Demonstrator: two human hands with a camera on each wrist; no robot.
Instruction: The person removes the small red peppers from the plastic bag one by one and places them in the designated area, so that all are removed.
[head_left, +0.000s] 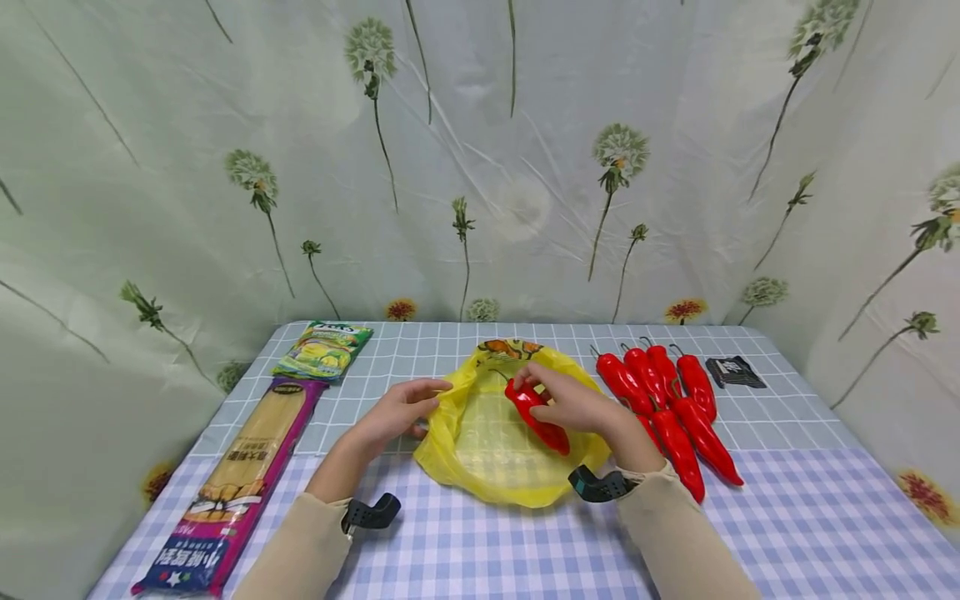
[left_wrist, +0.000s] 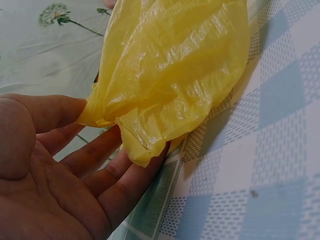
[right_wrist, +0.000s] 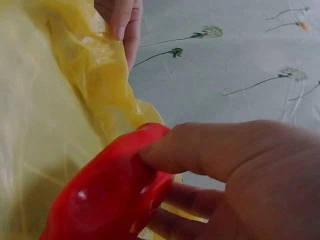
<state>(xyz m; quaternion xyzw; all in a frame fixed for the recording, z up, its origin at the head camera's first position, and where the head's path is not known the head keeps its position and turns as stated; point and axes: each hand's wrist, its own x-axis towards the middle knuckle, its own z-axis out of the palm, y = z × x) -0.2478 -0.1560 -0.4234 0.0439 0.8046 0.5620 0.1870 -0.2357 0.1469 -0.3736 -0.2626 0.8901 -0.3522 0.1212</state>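
A yellow plastic bag point(head_left: 480, 471) lies spread wide at the middle of the table, its mouth facing up. The left hand point(head_left: 397, 410) pinches the bag's left rim between thumb and fingers; in the left wrist view the other fingers point(left_wrist: 125, 187) lie under the crumpled yellow plastic point(left_wrist: 165, 100). Over the bag's mouth, the right hand point(head_left: 573, 404) grips a red pepper point(head_left: 542, 423) by its upper part. The right wrist view shows the thumb pressed on the glossy pepper point(right_wrist: 105, 192). Several more red peppers point(head_left: 678, 442) lie in a group right of the bag.
A long pack of pasta point(head_left: 243, 467) lies along the left side, below a green and yellow packet point(head_left: 322, 350). A small black packet point(head_left: 735, 372) is at the back right. Behind the checked tablecloth point(head_left: 465, 550) hangs a dandelion-print curtain point(head_left: 525, 167).
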